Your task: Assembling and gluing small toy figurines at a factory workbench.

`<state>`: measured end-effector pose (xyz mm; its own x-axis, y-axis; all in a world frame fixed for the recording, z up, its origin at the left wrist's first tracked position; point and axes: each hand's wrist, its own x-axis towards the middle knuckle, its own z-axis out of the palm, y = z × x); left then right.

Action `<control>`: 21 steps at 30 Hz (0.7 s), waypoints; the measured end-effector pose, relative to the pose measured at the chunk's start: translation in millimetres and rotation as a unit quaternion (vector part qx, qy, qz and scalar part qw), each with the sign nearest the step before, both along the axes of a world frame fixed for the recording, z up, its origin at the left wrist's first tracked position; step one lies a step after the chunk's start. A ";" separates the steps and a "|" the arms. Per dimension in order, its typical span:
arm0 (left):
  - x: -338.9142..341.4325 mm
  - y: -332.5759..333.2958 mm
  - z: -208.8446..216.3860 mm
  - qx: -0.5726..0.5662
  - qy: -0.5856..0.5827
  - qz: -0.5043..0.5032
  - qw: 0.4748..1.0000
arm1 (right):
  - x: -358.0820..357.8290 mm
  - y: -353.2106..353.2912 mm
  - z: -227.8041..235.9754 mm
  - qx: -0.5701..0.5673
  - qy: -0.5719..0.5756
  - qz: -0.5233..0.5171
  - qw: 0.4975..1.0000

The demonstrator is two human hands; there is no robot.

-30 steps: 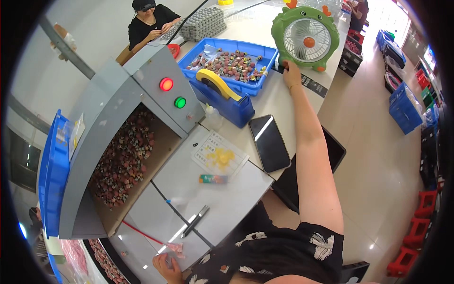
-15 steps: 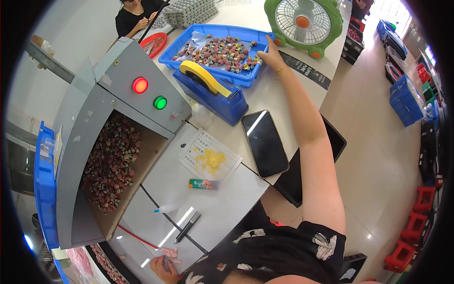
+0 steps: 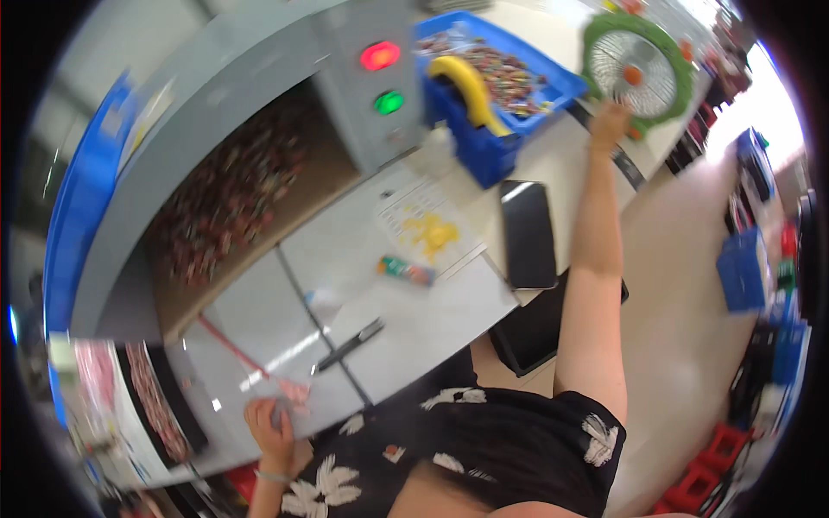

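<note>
My right arm stretches out to the back right, and my right hand (image 3: 611, 125) is at the lower front of a green fan (image 3: 635, 76) with a white grille and orange hub. Motion smears its fingers, so its grip is unclear. At the table's near left, my left hand (image 3: 269, 427) is closed with fingers curled around a small greyish thing (image 3: 281, 414) too blurred to name. Beside it lies a pink scrap (image 3: 295, 395) at the end of a thin red cord (image 3: 233, 343). A blue tray (image 3: 566, 85) of small reddish pieces stands left of the fan.
A grey machine (image 3: 350, 95) with lit red and green lamps holds a heap of reddish pieces (image 3: 229, 198). Nearby are a blue tape dispenser (image 3: 484, 155), phone (image 3: 528, 233), paper with yellow bits (image 3: 427, 231), lighter (image 3: 406, 269), black pen (image 3: 348, 345) and dark tray (image 3: 540, 332).
My right hand has moved from the blue tray's right corner to the fan. My view has shifted, with the machine now larger. The left hand remains beside the pink scrap.
</note>
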<state>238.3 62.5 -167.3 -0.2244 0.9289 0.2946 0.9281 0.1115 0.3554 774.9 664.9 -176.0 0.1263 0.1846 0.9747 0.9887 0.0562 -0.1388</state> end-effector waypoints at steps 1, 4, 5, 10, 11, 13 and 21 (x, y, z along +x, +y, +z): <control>-10.1 -3.8 3.9 0.006 -0.027 -0.005 1.000 | -35.3 -45.5 29.9 -0.046 0.213 0.099 0.971; -35.5 -11.9 57.8 -0.089 -0.250 -0.097 0.959 | -109.4 -161.2 77.2 0.046 0.342 0.305 0.888; -45.7 -17.3 83.4 -0.125 -0.349 -0.162 0.915 | -136.2 -202.1 87.7 0.020 0.346 0.367 0.863; -65.1 -45.8 191.6 -0.201 -0.315 -0.751 0.544 | -216.9 -380.5 155.0 -0.142 0.238 0.692 0.667; -65.5 -70.5 210.3 -0.205 -0.223 -0.788 0.536 | -232.9 -411.8 173.5 -0.149 0.172 0.753 0.618; -63.9 -114.9 225.0 -0.209 -0.176 -0.808 0.521 | -250.2 -468.5 216.2 -0.162 0.008 0.824 0.544; -72.3 -232.0 233.1 0.093 -0.150 -0.769 0.614 | -300.8 -625.1 267.4 -0.098 -0.056 0.936 0.334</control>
<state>166.1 -169.4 65.8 0.8069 0.0669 0.5869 -0.2252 -0.8837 0.4103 474.1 39.8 91.5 -0.4241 -0.1005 0.9000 -0.7535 0.5905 -0.2891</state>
